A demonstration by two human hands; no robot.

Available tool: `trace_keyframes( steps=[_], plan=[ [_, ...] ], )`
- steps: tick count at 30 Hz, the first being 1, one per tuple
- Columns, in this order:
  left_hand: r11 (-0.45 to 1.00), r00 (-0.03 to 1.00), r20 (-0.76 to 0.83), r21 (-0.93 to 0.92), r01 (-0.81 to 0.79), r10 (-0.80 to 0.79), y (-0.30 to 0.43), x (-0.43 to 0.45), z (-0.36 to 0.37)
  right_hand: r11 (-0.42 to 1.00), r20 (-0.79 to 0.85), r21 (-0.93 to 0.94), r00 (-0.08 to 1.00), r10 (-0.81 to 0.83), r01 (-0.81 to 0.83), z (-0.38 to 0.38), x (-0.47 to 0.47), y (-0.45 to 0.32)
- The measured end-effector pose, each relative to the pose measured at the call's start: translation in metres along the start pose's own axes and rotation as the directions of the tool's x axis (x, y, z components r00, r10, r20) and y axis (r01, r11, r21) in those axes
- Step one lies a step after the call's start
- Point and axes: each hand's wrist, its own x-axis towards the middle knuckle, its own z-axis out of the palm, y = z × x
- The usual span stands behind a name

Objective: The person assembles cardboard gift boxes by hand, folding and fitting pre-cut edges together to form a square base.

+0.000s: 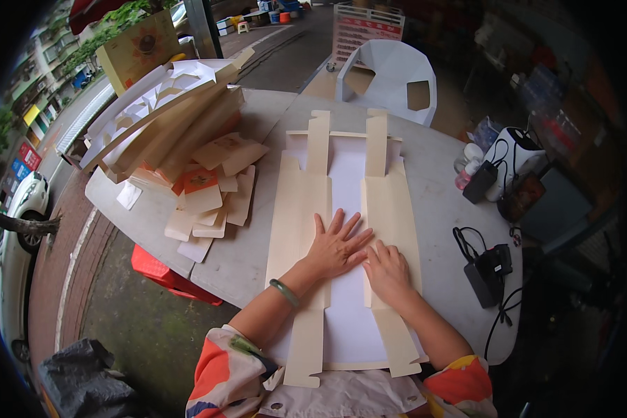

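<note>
A large die-cut cardboard box blank (347,324) lies lengthwise before me, its white inside up and its cream side panels folded inward. Spread flat across its middle, my left hand (337,245) has its fingers apart and wears a green bangle on the wrist. My right hand (388,269) rests beside it on the folded right panel, fingers bent near the panel's inner edge; whether it pinches that edge is unclear. Slotted tabs stick out at the far and near ends of the blank.
Stacked box blanks (188,120) and smaller folded cartons (209,193) cover the left of the grey table (439,209). Black power adapters (483,277) with cables, bottles (467,172) and a white device (517,151) stand right. A white plastic chair (386,73) is beyond; a red stool (162,271) is below left.
</note>
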Motion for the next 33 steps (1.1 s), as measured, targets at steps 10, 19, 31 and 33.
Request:
trace_keyframes(
  steps=[10,19,31,33],
  plan=[
    [0.999,0.985,0.171,0.028,0.024,-0.029,0.007,0.006,-0.009,0.99,0.384,0.12,0.923,0.025,-0.076,0.009,0.04,0.075],
    [0.998,0.984,0.168,0.02,0.056,-0.059,0.003,0.012,-0.012,0.981,0.366,0.13,0.926,0.091,-0.147,0.034,0.09,0.115],
    [0.998,0.99,0.125,0.024,0.065,-0.067,0.006,0.011,-0.013,0.968,0.202,0.0,0.948,0.244,-0.249,0.068,0.136,0.126],
    [0.997,0.992,0.107,0.042,0.067,-0.072,0.005,0.01,-0.01,0.977,0.189,0.03,0.961,0.2,-0.209,0.062,0.121,0.113]
  ],
)
